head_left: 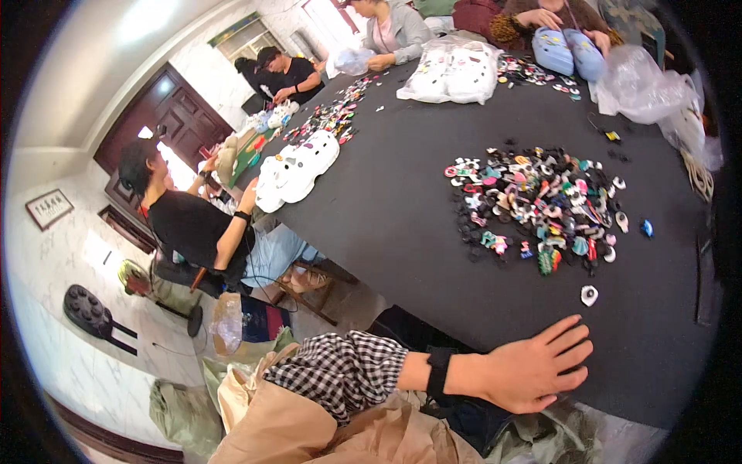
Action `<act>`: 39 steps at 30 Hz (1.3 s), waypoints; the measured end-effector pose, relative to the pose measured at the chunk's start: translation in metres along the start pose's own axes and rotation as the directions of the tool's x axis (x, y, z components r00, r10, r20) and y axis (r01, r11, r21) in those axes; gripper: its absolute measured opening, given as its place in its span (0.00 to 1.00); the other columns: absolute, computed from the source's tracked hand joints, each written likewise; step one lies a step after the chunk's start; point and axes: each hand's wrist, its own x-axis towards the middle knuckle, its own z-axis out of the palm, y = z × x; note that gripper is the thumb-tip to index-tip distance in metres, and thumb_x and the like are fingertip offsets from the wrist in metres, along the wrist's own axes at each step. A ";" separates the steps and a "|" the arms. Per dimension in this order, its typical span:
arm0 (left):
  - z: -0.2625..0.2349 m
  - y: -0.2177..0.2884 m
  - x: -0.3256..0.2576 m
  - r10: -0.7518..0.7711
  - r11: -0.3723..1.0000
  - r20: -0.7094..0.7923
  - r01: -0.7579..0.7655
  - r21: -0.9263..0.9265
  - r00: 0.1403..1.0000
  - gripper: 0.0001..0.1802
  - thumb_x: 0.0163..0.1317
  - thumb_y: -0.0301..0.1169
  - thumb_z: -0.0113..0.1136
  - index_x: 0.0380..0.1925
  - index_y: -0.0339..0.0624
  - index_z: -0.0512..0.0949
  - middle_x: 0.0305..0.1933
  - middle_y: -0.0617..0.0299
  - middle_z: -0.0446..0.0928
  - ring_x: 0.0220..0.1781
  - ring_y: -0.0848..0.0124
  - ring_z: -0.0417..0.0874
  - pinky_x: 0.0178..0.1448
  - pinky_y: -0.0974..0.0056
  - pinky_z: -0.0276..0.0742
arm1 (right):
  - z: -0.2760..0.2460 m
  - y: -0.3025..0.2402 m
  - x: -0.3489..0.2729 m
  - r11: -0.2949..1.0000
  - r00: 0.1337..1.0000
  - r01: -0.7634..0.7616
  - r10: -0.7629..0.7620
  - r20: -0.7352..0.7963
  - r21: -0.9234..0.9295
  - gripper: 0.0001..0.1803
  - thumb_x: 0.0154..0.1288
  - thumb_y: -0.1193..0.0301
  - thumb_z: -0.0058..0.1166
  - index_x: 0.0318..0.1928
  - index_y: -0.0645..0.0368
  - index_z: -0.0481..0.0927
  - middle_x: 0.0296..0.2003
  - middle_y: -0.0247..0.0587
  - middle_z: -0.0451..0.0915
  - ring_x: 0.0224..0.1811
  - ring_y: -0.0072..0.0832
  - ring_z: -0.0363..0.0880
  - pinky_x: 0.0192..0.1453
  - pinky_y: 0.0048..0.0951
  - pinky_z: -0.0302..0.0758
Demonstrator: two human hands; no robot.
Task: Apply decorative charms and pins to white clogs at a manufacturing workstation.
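Note:
My left hand [533, 367] lies palm down on the black table [386, 232], near its front edge, with the fingers spread and nothing in them. A black band circles the wrist below a black-and-white checked sleeve [340, 375]. Just beyond the fingertips lies a single white charm with a dark centre [590, 295]. Farther off spreads a heap of small colourful shoe charms [541, 201], many with black backs. A blue charm [647, 227] sits apart to the right of it. My right hand is not in view.
White clogs [297, 170] stand at the table's left edge, beside a seated person [189, 209]. Bagged white clogs [452, 69] lie at the far side. Another person holds blue clogs [568, 54] near a clear plastic bag [641, 81]. More charms [336, 112] are scattered toward the far left.

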 end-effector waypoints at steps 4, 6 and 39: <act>0.005 -0.002 -0.005 0.020 0.997 -0.067 -0.025 -0.070 0.998 0.30 0.52 0.41 0.62 0.51 0.32 0.73 0.62 0.36 0.66 0.71 0.39 0.60 0.79 0.33 0.44 | 0.027 -0.048 -0.005 0.996 0.996 0.079 -0.077 0.044 -0.035 0.34 0.68 0.50 0.57 0.57 0.70 0.75 0.50 0.54 0.81 0.44 0.40 0.82 0.55 0.46 0.79; 0.011 -0.003 -0.008 0.059 0.997 -0.163 -0.068 -0.047 0.985 0.31 0.51 0.41 0.63 0.51 0.31 0.73 0.62 0.35 0.66 0.71 0.38 0.61 0.79 0.32 0.44 | 0.050 -0.069 -0.011 0.993 0.990 0.111 -0.107 0.090 -0.048 0.33 0.68 0.50 0.57 0.57 0.70 0.75 0.50 0.54 0.81 0.44 0.39 0.82 0.54 0.46 0.79; -0.008 -0.019 -0.075 0.198 0.980 -0.439 -0.176 0.091 0.877 0.17 0.59 0.40 0.55 0.41 0.41 0.78 0.55 0.40 0.72 0.65 0.38 0.69 0.66 0.29 0.60 | 0.309 -0.194 -0.176 0.890 0.760 0.399 -0.456 0.464 0.222 0.30 0.71 0.53 0.52 0.57 0.69 0.76 0.49 0.53 0.81 0.45 0.38 0.82 0.53 0.44 0.80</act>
